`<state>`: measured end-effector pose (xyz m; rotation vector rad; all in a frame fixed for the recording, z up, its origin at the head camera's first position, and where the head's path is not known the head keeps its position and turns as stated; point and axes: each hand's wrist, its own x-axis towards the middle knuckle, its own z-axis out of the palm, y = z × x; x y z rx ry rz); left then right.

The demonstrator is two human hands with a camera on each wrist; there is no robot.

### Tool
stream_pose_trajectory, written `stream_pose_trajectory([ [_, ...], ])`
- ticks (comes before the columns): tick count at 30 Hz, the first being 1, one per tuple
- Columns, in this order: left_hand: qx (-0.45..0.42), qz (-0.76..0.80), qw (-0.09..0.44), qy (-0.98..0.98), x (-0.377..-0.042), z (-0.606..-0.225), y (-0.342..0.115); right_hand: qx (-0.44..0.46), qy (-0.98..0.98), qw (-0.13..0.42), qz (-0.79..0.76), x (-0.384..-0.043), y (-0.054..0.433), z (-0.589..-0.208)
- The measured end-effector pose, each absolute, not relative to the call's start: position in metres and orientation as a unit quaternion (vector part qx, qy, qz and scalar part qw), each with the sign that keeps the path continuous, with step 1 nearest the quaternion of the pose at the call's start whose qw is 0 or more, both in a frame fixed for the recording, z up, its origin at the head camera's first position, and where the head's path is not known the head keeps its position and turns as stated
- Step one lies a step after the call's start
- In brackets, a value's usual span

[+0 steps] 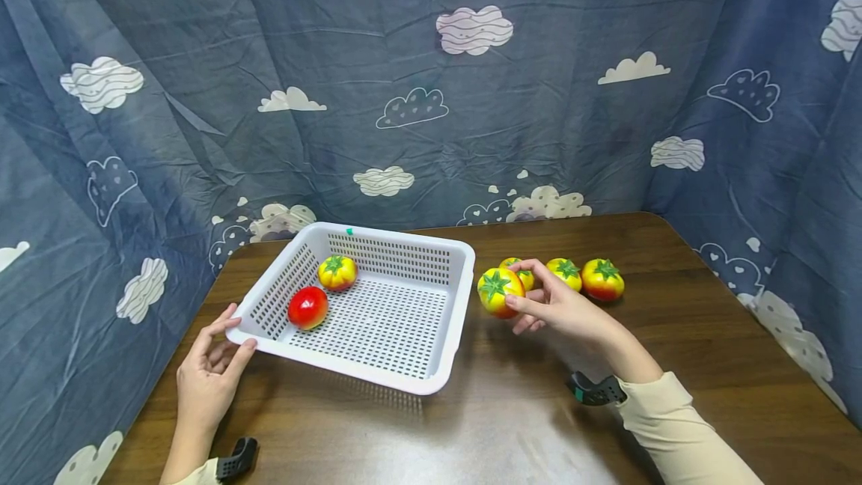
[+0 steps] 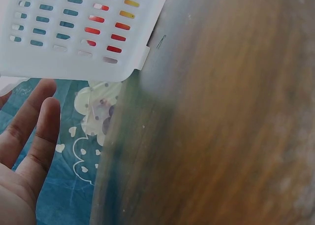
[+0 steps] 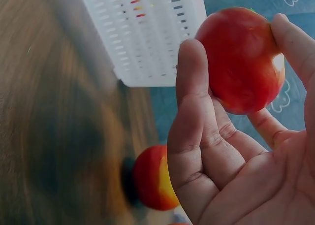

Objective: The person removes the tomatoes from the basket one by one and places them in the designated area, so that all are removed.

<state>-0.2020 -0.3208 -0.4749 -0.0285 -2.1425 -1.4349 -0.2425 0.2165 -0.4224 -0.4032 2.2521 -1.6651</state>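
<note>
Between the thumb and fingers of my right hand (image 1: pixel 555 305) is a yellow-and-red toy tomato (image 1: pixel 497 292) with a green leafy top. It is held just right of the white plastic basket (image 1: pixel 461 305); in the right wrist view the tomato (image 3: pixel 241 62) shows its red underside. My left hand (image 1: pixel 212 365) grips the basket's near left corner, thumb and forefinger at the rim, other fingers (image 2: pixel 44 131) loosely bent below. Inside the basket, a red-side-up tomato (image 1: pixel 307 308) and a yellow tomato with its green top up (image 1: pixel 337 273) lie toward the left.
Behind my right hand, a tomato (image 1: pixel 517 271) is partly hidden. Two more, a middle tomato (image 1: pixel 564 272) and a right tomato (image 1: pixel 603 281), sit beside it on the brown wooden table (image 1: pixel 700 365). A blue cloud-print curtain (image 1: pixel 377 58) hangs around the table.
</note>
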Motion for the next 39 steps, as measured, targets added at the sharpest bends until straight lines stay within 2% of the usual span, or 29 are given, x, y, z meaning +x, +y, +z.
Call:
stream_pose_trajectory([
  [39,-0.003,-0.531,0.272,-0.803,-0.201,-0.475,-0.321,-0.103,0.798,0.206,-0.557,-0.235,0.243,-0.460],
])
